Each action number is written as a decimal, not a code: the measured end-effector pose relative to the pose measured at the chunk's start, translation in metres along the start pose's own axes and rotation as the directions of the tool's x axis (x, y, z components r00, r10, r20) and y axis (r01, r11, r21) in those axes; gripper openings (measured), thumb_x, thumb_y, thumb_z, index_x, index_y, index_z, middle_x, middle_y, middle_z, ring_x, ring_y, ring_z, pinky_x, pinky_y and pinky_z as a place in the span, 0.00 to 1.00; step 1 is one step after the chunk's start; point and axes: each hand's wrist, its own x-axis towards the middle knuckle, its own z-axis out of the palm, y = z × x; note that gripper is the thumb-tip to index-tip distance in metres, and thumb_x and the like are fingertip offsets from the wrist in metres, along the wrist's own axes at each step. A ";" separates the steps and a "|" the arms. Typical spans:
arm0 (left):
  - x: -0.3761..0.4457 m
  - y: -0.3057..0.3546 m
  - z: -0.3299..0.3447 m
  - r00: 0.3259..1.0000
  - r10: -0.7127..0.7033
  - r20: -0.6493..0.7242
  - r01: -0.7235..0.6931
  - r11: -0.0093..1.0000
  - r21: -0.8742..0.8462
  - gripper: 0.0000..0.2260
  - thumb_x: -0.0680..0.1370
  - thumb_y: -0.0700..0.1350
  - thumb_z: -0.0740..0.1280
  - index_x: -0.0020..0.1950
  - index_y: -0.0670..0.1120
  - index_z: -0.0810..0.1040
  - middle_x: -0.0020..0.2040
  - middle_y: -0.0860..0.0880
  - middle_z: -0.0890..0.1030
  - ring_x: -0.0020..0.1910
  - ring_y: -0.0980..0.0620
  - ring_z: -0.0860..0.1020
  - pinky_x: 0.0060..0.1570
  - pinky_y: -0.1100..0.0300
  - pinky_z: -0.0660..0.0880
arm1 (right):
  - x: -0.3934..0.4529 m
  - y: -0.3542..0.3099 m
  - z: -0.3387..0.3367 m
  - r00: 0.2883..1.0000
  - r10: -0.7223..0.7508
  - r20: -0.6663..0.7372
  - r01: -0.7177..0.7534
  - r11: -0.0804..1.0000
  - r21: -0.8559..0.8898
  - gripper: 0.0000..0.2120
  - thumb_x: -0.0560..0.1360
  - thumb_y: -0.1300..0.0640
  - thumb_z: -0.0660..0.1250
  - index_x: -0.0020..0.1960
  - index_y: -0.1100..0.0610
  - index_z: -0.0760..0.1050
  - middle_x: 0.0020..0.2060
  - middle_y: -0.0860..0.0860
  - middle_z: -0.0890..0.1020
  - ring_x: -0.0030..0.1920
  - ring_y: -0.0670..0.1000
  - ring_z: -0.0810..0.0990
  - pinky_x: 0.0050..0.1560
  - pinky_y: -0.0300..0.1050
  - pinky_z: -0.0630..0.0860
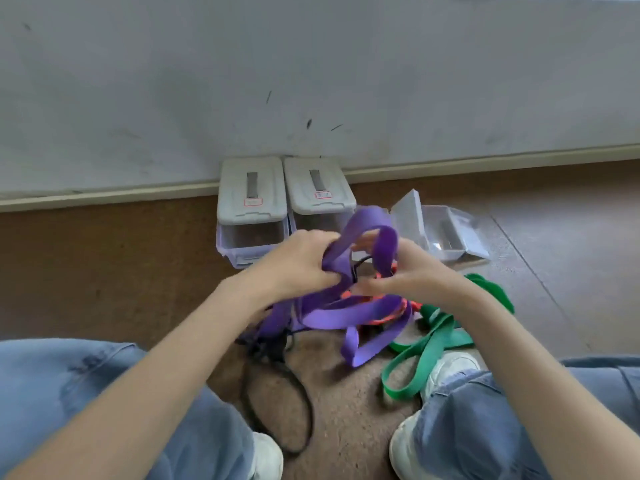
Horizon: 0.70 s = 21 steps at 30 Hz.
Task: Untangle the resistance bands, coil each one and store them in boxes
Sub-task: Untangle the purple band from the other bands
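I'm sitting on the brown floor [104,265] of a plain indoor room, maybe a storeroom. A scuffed grey wall [311,64] and pale skirting board [485,162] run along the far side.

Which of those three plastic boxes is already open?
The clear box on the right, lying on the floor with its lid swung up. The two grey-lidded boxes against the wall are both closed.
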 end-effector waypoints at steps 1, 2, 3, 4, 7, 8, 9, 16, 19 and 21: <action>0.001 0.001 -0.005 0.999 0.016 -0.032 -0.018 0.999 -0.039 0.06 0.68 0.39 0.69 0.38 0.45 0.73 0.34 0.50 0.76 0.38 0.46 0.75 0.37 0.60 0.67 | 0.000 0.001 0.005 1.000 -0.013 0.008 0.014 1.000 -0.027 0.18 0.64 0.63 0.77 0.52 0.54 0.78 0.42 0.46 0.84 0.44 0.44 0.82 0.44 0.37 0.77; 0.002 0.002 -0.011 0.998 0.027 -0.058 -0.030 0.998 -0.060 0.07 0.68 0.39 0.70 0.36 0.47 0.72 0.32 0.52 0.75 0.36 0.48 0.74 0.34 0.63 0.66 | 0.001 -0.001 0.008 1.000 -0.027 -0.002 0.027 0.999 -0.021 0.16 0.64 0.62 0.77 0.49 0.53 0.78 0.39 0.44 0.84 0.41 0.42 0.81 0.42 0.35 0.76; 0.004 0.001 -0.016 0.996 0.033 -0.079 -0.039 0.996 -0.080 0.08 0.68 0.40 0.70 0.36 0.49 0.72 0.32 0.54 0.74 0.35 0.49 0.74 0.33 0.66 0.65 | 0.002 -0.004 0.009 0.999 -0.045 -0.010 0.046 0.999 0.020 0.14 0.65 0.63 0.76 0.47 0.52 0.78 0.36 0.42 0.84 0.39 0.39 0.81 0.40 0.33 0.75; 0.003 0.000 -0.018 0.996 0.034 -0.088 -0.042 0.995 -0.092 0.07 0.68 0.40 0.70 0.37 0.49 0.73 0.32 0.55 0.74 0.36 0.50 0.74 0.33 0.67 0.65 | 0.003 -0.008 0.008 0.998 -0.062 -0.009 0.063 0.995 0.083 0.14 0.66 0.65 0.75 0.46 0.50 0.77 0.35 0.40 0.83 0.38 0.37 0.80 0.37 0.31 0.74; 0.003 -0.004 -0.020 0.994 0.038 -0.107 -0.053 0.989 -0.138 0.06 0.67 0.39 0.70 0.40 0.47 0.75 0.33 0.56 0.74 0.36 0.51 0.74 0.33 0.67 0.65 | 0.002 -0.015 0.006 0.996 -0.083 -0.020 0.085 0.982 0.170 0.15 0.67 0.67 0.74 0.45 0.50 0.76 0.34 0.40 0.83 0.36 0.39 0.80 0.36 0.31 0.74; 0.004 -0.006 -0.019 0.992 0.033 -0.124 -0.052 0.986 -0.155 0.06 0.67 0.41 0.70 0.41 0.46 0.76 0.33 0.55 0.75 0.36 0.52 0.74 0.33 0.68 0.65 | 0.002 -0.015 0.007 0.997 -0.074 -0.024 0.077 0.986 0.145 0.14 0.67 0.68 0.74 0.44 0.52 0.76 0.32 0.42 0.82 0.35 0.41 0.80 0.36 0.34 0.74; 0.005 -0.008 -0.017 0.989 0.026 -0.146 -0.052 0.983 -0.177 0.06 0.66 0.43 0.70 0.41 0.45 0.77 0.33 0.54 0.75 0.35 0.54 0.73 0.32 0.69 0.65 | 0.001 -0.016 0.009 0.998 -0.060 -0.028 0.064 0.989 0.130 0.13 0.67 0.68 0.73 0.43 0.53 0.76 0.31 0.43 0.80 0.34 0.44 0.79 0.37 0.37 0.75; -0.013 -0.036 0.049 0.982 -0.163 0.092 0.186 0.900 -0.393 0.02 0.73 0.33 0.65 0.41 0.38 0.74 0.39 0.41 0.77 0.40 0.49 0.73 0.46 0.52 0.72 | 0.001 -0.043 0.003 0.965 -0.160 -0.210 0.246 0.835 0.493 0.10 0.65 0.65 0.67 0.45 0.57 0.77 0.34 0.48 0.81 0.34 0.46 0.78 0.42 0.45 0.76; -0.011 -0.041 0.035 0.974 -0.157 0.162 0.205 0.916 -0.345 0.12 0.76 0.35 0.66 0.35 0.46 0.73 0.34 0.51 0.76 0.37 0.54 0.75 0.42 0.56 0.71 | 0.001 -0.040 -0.005 0.954 -0.140 -0.267 0.275 0.761 0.587 0.09 0.69 0.68 0.66 0.47 0.60 0.75 0.30 0.44 0.79 0.32 0.43 0.77 0.46 0.41 0.78; -0.002 -0.027 0.000 0.974 -0.225 -0.024 0.188 0.862 -0.471 0.13 0.77 0.37 0.65 0.33 0.48 0.71 0.29 0.52 0.74 0.30 0.58 0.74 0.38 0.58 0.69 | 0.002 -0.032 -0.014 0.953 -0.082 -0.291 0.199 0.895 0.398 0.11 0.70 0.70 0.67 0.47 0.57 0.75 0.33 0.44 0.79 0.35 0.44 0.76 0.46 0.41 0.76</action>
